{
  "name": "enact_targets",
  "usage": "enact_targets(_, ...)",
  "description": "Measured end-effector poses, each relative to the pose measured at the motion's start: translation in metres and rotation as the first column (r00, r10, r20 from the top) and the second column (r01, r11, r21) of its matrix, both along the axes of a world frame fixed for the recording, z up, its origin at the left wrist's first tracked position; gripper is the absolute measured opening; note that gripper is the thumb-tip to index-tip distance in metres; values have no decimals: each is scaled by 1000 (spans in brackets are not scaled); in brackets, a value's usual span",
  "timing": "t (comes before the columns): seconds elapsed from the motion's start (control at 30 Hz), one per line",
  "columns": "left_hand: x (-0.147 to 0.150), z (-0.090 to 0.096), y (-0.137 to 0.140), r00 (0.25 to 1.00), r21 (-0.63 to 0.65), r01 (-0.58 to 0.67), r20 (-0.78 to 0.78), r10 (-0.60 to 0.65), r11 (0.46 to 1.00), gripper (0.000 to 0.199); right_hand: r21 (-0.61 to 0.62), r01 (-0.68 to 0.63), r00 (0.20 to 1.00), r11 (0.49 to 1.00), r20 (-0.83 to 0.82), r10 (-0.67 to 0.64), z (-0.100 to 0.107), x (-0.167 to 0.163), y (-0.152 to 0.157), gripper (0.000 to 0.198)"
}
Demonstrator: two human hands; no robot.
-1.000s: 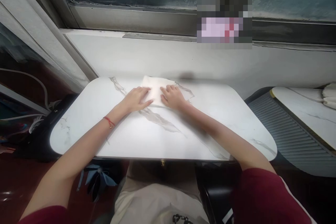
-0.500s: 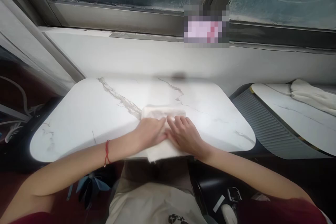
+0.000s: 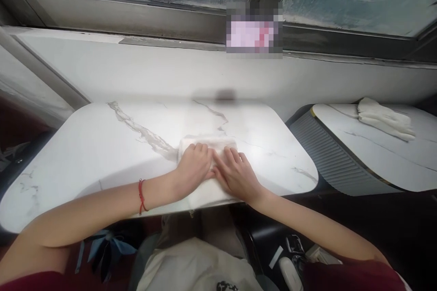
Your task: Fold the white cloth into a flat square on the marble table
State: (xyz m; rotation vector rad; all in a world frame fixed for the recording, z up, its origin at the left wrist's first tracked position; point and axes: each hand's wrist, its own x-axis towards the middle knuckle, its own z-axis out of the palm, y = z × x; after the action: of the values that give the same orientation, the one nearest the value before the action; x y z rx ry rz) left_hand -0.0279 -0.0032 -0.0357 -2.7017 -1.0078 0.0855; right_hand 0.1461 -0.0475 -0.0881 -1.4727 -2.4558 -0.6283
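Observation:
A white cloth (image 3: pixel 209 194), folded into a thick strip, lies near the front edge of a white marble-patterned table (image 3: pixel 85 150). My left hand (image 3: pixel 194 163) is curled over the left part of the cloth, knuckles up, with a red string bracelet on the wrist. Close beside it, my right hand (image 3: pixel 237 173) bends its fingers onto the right part of the same cloth. The thumbs nearly meet in the middle. Part of the fabric is hidden under both hands, and its near end lies toward my lap.
On a second marble-topped table (image 3: pixel 392 159) to the right rests a crumpled white cloth (image 3: pixel 385 119). A white wall (image 3: pixel 153 70) and a window frame stand behind the tables. Below the front edge are a blue bow-like thing (image 3: pixel 111 248) and a white object (image 3: pixel 290 273).
My view has turned slightly right, so the second table shows more. My left hand has shifted its grip, knuckles higher on the cloth. Both hands stay on the cloth.

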Motion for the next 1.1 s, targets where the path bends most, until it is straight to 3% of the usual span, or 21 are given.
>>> enact_targets(0.2, 11, 0, 42, 998, -30, 39, 45, -38, 999, 44, -64, 134, 991, 989, 21, -133, -2, 10, 34, 56)
enact_targets(0.4, 21, -22, 88, 985, 20, -7, 175, 3, 1000, 37, -146, 238, 971, 960, 47, -234, 4, 18, 95, 58)
enact_targets(0.6, 32, -40, 127, 963, 25, -35, 266, 28, 999, 36, -190, 262, 964, 946, 90, -249, 6, 22, 137, 59)
enact_targets(0.83, 44, -39, 152, 968, -35, -95, 231, 101, 995, 47, -207, 254, 967, 945, 92, -239, 9, 32, 167, 58)
enact_targets(1.1, 40, -39, 190, 939, -82, -189, 275, 204, 979, 52, -243, 269, 963, 932, 54, -264, 12, 19, 217, 59)
